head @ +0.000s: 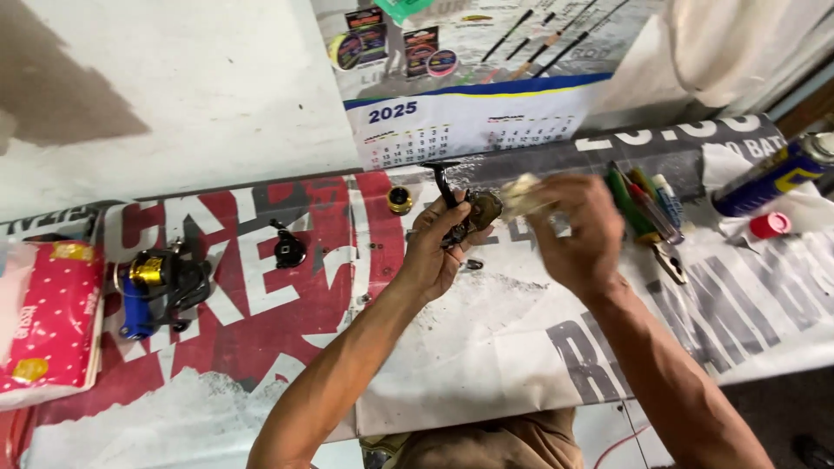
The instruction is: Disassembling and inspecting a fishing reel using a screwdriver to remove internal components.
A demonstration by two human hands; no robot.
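Left hand [434,247] fingers closed on dark reel part [460,213], right hand [578,230] pinching pale rag [521,193], bare banner [486,347] below

Both bare forearms reach forward; the left hand [432,252] curls closed, palm up, and the right hand [578,230] pinches shut just beside it.

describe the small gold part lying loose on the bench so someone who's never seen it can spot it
Start at the wall calendar hanging at the back edge of the banner-covered bench. Just below its lower left corner, on the red print left of the left hand, sits the gold part. It is a short round gold cap with a dark centre, unlike the black knob further left.
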